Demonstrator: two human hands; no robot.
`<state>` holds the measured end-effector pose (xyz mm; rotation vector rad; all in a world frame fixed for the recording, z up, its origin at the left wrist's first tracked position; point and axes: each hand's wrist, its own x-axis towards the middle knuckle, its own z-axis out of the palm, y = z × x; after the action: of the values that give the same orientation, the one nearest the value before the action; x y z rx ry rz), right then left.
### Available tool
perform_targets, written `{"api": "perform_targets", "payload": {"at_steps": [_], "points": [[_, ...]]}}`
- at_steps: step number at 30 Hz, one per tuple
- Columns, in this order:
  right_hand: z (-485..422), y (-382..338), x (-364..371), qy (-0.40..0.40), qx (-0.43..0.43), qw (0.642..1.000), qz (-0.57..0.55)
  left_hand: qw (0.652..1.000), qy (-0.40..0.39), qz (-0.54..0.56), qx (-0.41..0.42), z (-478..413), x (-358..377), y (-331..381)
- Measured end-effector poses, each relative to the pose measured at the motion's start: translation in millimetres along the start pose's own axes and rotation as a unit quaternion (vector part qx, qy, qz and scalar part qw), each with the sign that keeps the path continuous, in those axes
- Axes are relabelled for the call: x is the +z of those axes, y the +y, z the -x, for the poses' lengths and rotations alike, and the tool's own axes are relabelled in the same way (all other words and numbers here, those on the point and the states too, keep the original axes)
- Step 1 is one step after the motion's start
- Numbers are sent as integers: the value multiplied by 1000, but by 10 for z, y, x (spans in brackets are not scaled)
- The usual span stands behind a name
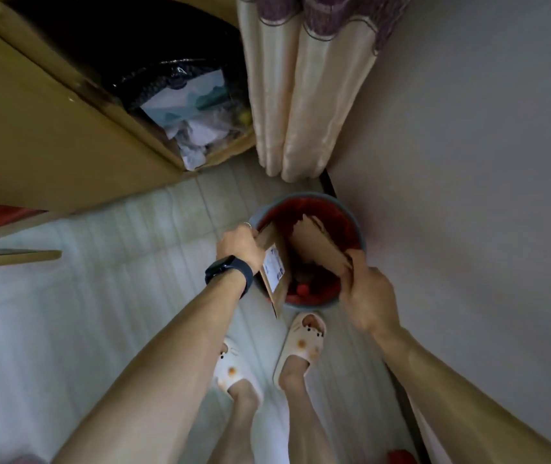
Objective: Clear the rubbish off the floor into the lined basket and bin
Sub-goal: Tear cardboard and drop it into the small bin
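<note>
A round grey bin [351,209] with a red liner stands on the floor against the wall, just ahead of my feet. Over its mouth I hold a brown cardboard box [319,244], torn open into two flaps. My left hand [238,244] grips the left flap, which bears a white shipping label [274,267]. My right hand [366,293] grips the right flap at its lower edge. Red rubbish lies in the bottom of the bin. Under the desk at the back sits a black-lined basket [166,75] holding paper and wrappers.
A wooden desk [32,145] fills the upper left. Cream curtains [287,105] hang down to the floor behind the bin. The grey wall [468,145] runs along the right. My feet in white slippers [302,343] stand on pale floor tiles. A red object [401,457] lies at the bottom edge.
</note>
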<state>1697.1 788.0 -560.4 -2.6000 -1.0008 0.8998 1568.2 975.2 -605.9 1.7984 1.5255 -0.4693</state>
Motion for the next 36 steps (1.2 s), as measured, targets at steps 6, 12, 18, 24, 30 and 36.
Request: {"api": "perform_targets", "payload": {"at_steps": [6,12,18,24,30,36], "points": [[-210,-256,565,-19,35,992,-118,992,42,117,-29,-212,209,-168],[-456,-349,1203,-148,121,968,-165,954,23,293,-65,-274,421,-288],[-393,-343,1472,-189,62,958,-205,979,72,187,28,-199,622,-529],[-276,-345,1502,-237,25,971,17,987,-15,161,24,-262,599,-671],[222,-683,896,-208,2,977,35,994,-80,55,40,355,182,-827],[1138,-1188,-9,-210,-71,973,69,992,-101,-23,66,1400,-588,-910]]}}
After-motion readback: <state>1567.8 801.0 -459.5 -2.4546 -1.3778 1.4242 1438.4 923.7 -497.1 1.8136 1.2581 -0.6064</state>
